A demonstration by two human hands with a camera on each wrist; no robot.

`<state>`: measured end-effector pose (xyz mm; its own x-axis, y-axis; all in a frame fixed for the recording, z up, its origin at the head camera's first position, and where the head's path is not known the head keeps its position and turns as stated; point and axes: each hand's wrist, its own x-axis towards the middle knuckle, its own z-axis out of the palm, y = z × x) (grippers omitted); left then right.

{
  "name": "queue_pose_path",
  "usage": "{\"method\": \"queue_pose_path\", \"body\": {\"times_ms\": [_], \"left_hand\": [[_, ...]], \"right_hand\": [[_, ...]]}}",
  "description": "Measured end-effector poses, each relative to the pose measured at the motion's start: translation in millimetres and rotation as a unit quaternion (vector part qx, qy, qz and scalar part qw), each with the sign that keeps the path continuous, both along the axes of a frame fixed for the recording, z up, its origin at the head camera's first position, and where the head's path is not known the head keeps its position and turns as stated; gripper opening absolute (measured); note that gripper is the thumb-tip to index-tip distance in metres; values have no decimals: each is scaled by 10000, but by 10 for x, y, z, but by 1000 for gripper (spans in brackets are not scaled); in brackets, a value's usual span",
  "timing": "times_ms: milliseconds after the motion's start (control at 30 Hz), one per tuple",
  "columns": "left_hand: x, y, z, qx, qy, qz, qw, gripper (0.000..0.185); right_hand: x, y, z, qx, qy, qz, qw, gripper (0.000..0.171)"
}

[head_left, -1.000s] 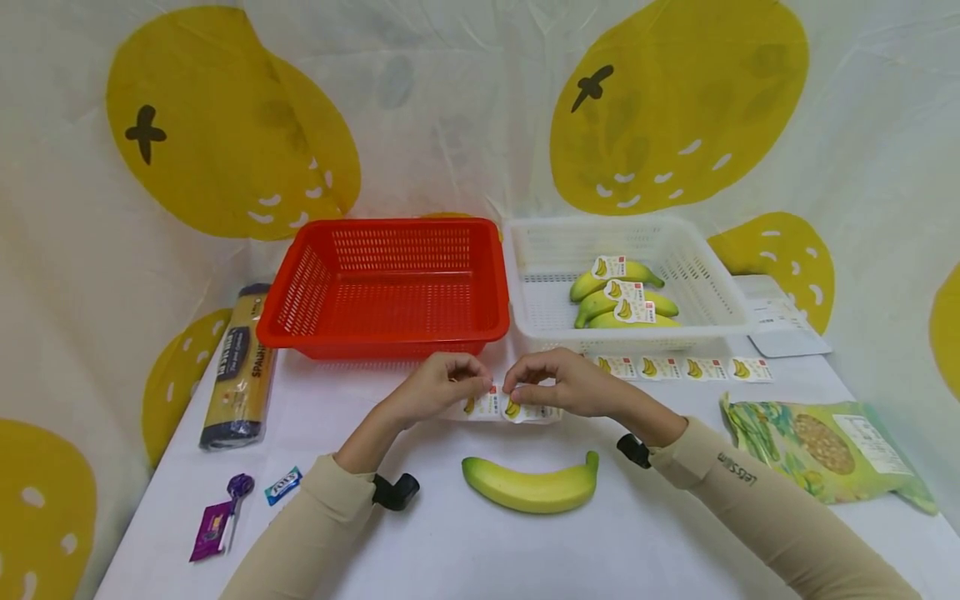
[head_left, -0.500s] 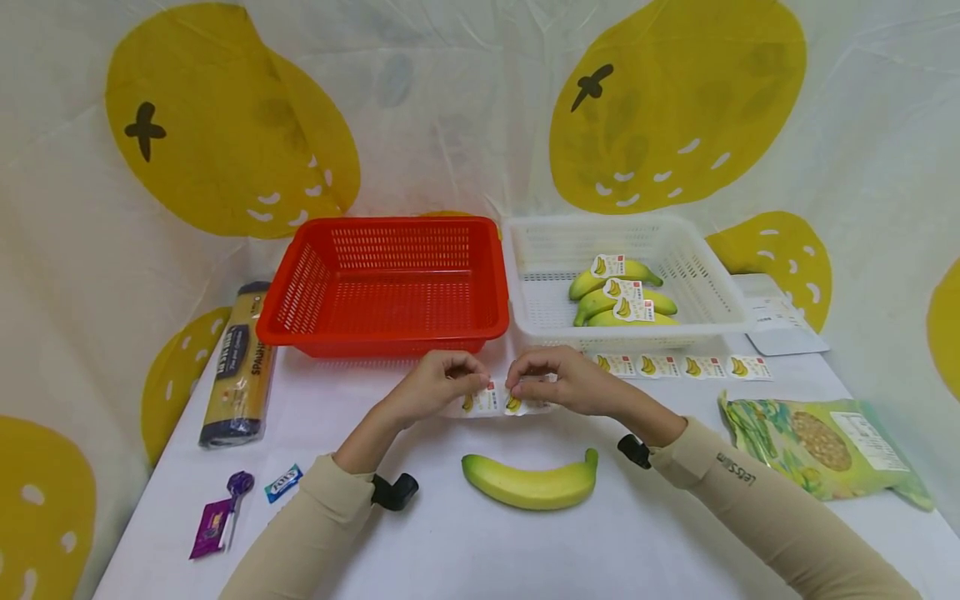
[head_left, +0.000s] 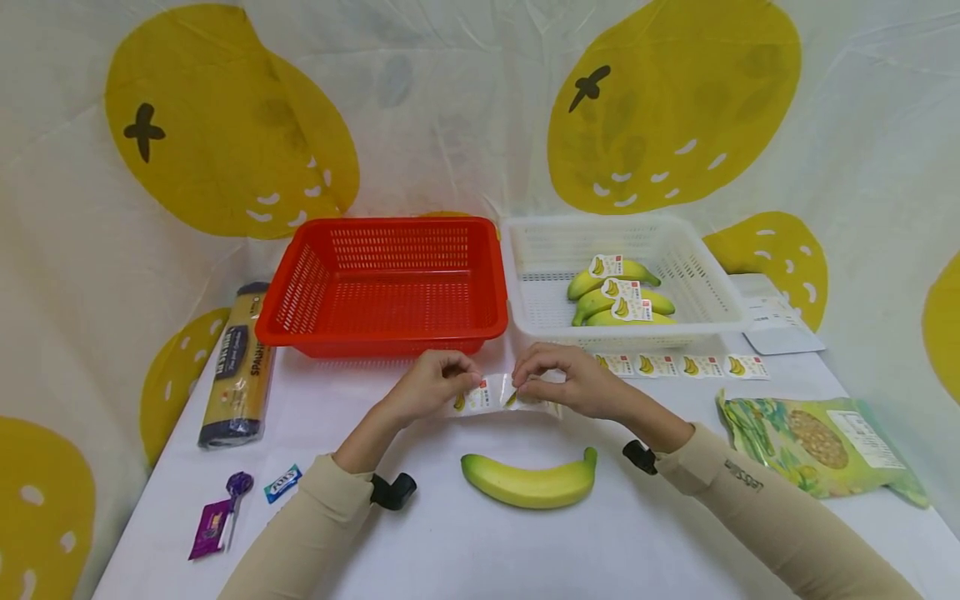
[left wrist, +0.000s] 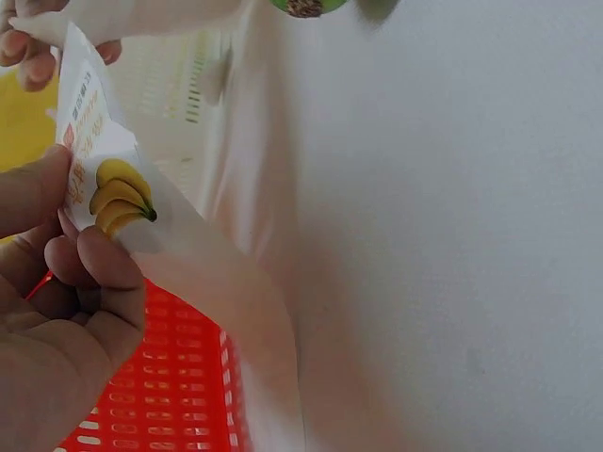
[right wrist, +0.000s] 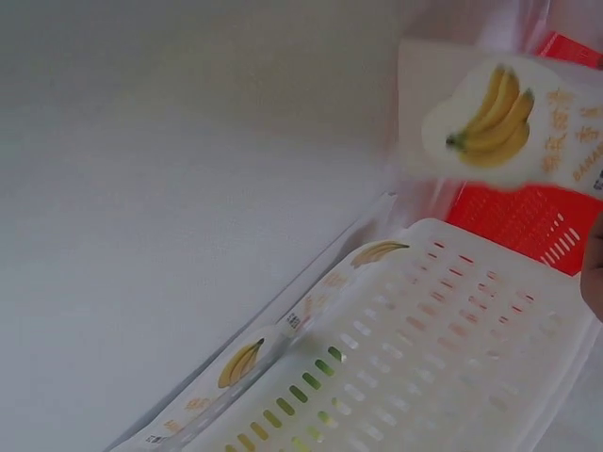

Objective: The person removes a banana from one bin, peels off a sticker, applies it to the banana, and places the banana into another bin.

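Observation:
My left hand (head_left: 438,387) pinches a strip of banana stickers (head_left: 480,398) between thumb and fingers, just in front of the baskets. On the same strip, the fingertips of my right hand (head_left: 572,385) pinch a sticker whose edge looks bent up; how far it is off the backing I cannot tell. Seen from the left wrist, the sticker strip (left wrist: 104,155) runs from the left thumb to the right fingers (left wrist: 36,64) and is creased between them. A whole banana (head_left: 528,485) without a visible sticker lies on the table below both hands.
Behind stand a red basket (head_left: 382,340) and a white basket (head_left: 637,331) with three stickered bananas (head_left: 618,302). Another sticker row (head_left: 678,367) lies before the white one. A spaghetti pack (head_left: 238,367) and sweets (head_left: 213,525) are left, a green bag (head_left: 821,446) right.
The right hand has turned slightly and shifted a little right, and the gap between the two stickers shows wider. The left hand has shifted slightly left, still gripping the strip. The banana has stayed put.

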<state>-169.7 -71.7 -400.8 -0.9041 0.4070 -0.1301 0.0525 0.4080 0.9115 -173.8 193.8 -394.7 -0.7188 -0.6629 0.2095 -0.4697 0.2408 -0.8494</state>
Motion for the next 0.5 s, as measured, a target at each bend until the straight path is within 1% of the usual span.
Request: {"method": "queue_pose_path", "body": {"times_ms": [133,267,500], "left_hand": [[-7,10,-21,-189,37,152,9997,12],[-22,19,-58,-413,97,249,9988,9],[-39,20,-126,-790,419,369,9953,8]], "right_hand": [[13,24,21,93,11,-170,9998,10],[20,48,30,44,70,-201,9998,10],[18,110,-15,-98,-131,-246,9996,10]]}}
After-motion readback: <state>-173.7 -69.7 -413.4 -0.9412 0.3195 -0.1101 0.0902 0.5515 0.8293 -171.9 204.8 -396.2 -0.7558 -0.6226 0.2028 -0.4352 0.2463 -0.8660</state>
